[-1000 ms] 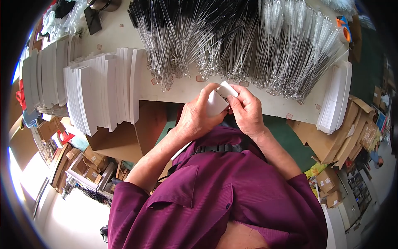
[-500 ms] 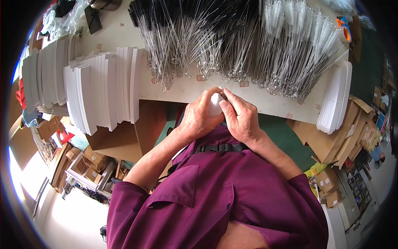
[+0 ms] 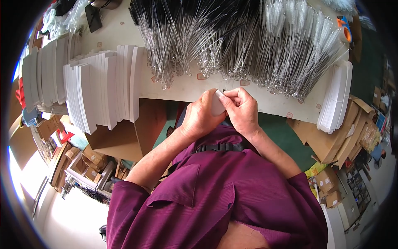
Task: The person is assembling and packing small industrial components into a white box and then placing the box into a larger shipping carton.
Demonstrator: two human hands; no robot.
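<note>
Close in front of my body, just off the table's front edge, my left hand [image 3: 197, 116] is closed round a small smooth white piece [image 3: 217, 106]. Most of that piece is hidden by the fingers, so I cannot tell its kind. The thumb of my right hand [image 3: 243, 113] presses on its upper edge, with the fingers curled in a pinch beside it. A small dark bit shows by those fingertips. Beyond both hands lie many long wire-handled brushes with looped ends, some with black bristles [image 3: 182, 25], others with clear-white bristles [image 3: 282, 20].
Flat white cartons [image 3: 99, 89] stand in rows on the table [image 3: 174, 92] at left; another white stack [image 3: 335, 99] is at its right end. Open brown boxes [image 3: 120, 141] sit below the edge. An orange-handled tool [image 3: 345, 30] lies far right.
My right hand's fingers have curled in, and its thumb has moved up to the white piece's upper edge. The white piece has turned slightly in my left hand.
</note>
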